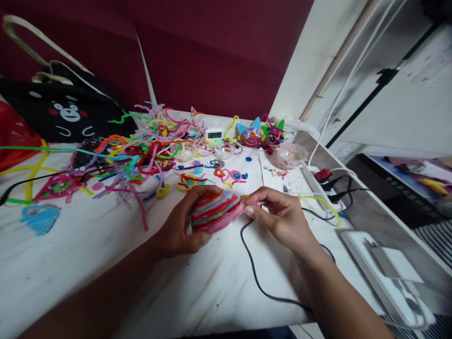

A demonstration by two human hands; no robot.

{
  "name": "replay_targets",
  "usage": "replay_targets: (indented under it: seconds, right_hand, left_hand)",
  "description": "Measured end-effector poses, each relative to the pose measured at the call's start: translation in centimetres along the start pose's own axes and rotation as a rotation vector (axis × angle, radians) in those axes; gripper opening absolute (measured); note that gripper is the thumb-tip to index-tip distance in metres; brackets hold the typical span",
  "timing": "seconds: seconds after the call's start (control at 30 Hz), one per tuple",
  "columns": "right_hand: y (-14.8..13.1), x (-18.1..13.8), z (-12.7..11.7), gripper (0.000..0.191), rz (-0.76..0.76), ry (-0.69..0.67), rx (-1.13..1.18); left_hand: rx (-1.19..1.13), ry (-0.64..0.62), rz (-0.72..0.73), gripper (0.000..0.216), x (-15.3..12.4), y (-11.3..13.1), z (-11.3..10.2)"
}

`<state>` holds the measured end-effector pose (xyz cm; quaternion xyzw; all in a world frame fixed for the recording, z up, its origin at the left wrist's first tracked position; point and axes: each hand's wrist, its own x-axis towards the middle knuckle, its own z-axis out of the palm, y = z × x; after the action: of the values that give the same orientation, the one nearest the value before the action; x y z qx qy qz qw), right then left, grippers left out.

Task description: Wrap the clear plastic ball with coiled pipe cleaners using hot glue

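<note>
My left hand is wrapped round a ball-like shell covered in bands of red, pink, blue and orange pipe cleaner. Its thumb presses the lower side, and a clear rim shows underneath. At the shell's right end, my right hand pinches a thin pipe cleaner between thumb and forefinger; the fingers mostly hide it. A yellow pipe cleaner comes out behind that hand and curves right. Beyond the shell lie coiled pipe-cleaner pieces.
A tangled heap of pipe cleaners fills the back left, by a black bag. At the back stand a small clock, two decorated cat heads and a clear bowl. A black cable and power strip lie right.
</note>
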<state>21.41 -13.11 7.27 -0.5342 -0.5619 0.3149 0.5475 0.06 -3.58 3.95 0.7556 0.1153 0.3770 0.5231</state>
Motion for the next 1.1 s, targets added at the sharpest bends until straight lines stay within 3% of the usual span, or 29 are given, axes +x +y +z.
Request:
replay_targets:
  seconds: [0.33,0.97,1.1]
  right_hand:
    - [-0.55,0.33,0.00,0.032,0.292,0.023,0.252]
    - [-0.22,0.86,0.00,0.043,0.499,-0.059,0.492]
    - [-0.37,0.94,0.15,0.051,0.513,-0.012,0.515]
  left_hand:
    - [-0.013,-0.021,-0.001,0.068,-0.33,-0.35,-0.01]
    - [-0.034,-0.050,0.019,0.067,-0.34,-0.48,0.22]
    - [-0.042,-0.045,0.034,0.065,-0.28,-0.40,0.19]
